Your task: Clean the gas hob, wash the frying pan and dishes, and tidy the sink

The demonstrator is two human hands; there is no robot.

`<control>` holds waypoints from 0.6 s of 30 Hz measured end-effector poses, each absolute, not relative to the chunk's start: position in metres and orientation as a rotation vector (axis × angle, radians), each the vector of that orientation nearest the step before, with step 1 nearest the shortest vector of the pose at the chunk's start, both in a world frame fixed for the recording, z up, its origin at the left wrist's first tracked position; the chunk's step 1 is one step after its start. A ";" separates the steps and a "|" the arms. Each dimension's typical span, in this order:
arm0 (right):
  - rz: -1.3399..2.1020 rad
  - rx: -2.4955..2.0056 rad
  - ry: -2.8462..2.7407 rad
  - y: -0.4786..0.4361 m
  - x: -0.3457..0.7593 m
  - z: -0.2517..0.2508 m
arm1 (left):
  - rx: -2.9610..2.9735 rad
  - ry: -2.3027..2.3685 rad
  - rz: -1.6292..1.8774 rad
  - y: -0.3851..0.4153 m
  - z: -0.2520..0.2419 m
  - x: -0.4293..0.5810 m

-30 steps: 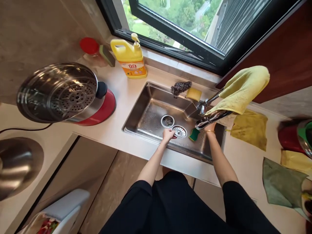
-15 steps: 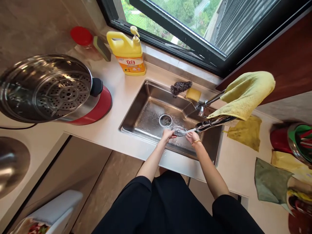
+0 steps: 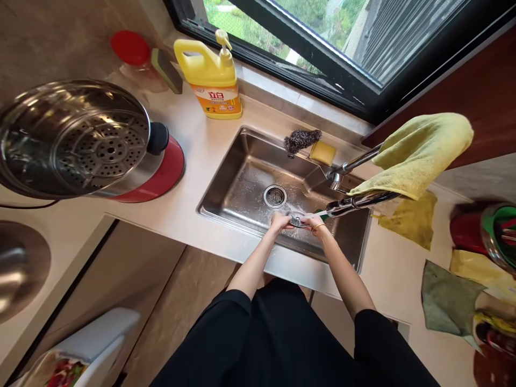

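Over the steel sink (image 3: 242, 188), my left hand (image 3: 281, 222) grips the left edge of a small round metal piece (image 3: 297, 219). My right hand (image 3: 313, 222), with a thin bracelet at the wrist, holds the same piece by its right edge. Water from the faucet (image 3: 346, 204) runs onto it and splashes into the basin. What the round piece is cannot be made out for sure. The drain (image 3: 275, 196) lies just beyond my left hand. A yellow cloth (image 3: 423, 153) hangs over the faucet.
Behind the sink lie a steel-wool scrubber (image 3: 301, 141) and a yellow sponge (image 3: 323, 153). A yellow soap jug (image 3: 213, 80) stands at the back left, near a large steamer pot (image 3: 100, 145). To the right are a green cloth (image 3: 449, 295) and a red pot (image 3: 465, 231).
My right hand has moved left and now grips the round piece, where its fingers were spread beside it before. Water splashes more widely, and a green thing shows by the faucet's end.
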State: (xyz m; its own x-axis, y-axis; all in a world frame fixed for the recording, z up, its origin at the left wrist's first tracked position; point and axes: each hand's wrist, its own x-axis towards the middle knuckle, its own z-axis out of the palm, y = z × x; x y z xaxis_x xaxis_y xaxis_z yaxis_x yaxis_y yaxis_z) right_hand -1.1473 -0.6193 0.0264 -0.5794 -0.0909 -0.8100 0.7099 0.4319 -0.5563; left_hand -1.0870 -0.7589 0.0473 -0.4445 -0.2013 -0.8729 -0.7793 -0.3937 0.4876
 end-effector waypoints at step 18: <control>-0.563 -0.246 2.451 -0.632 -1.166 -0.004 | -1.263 1.825 1.588 -0.771 0.044 -1.078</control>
State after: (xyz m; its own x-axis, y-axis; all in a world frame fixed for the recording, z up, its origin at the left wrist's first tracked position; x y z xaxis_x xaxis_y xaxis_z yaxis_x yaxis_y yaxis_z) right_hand -1.1662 -0.6319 -0.0043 -0.7996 -0.3000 -0.5203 -0.0427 0.8925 -0.4490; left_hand -1.0784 -0.7713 0.0440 -0.5056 -0.3595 -0.7843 -0.8265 -0.0592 0.5598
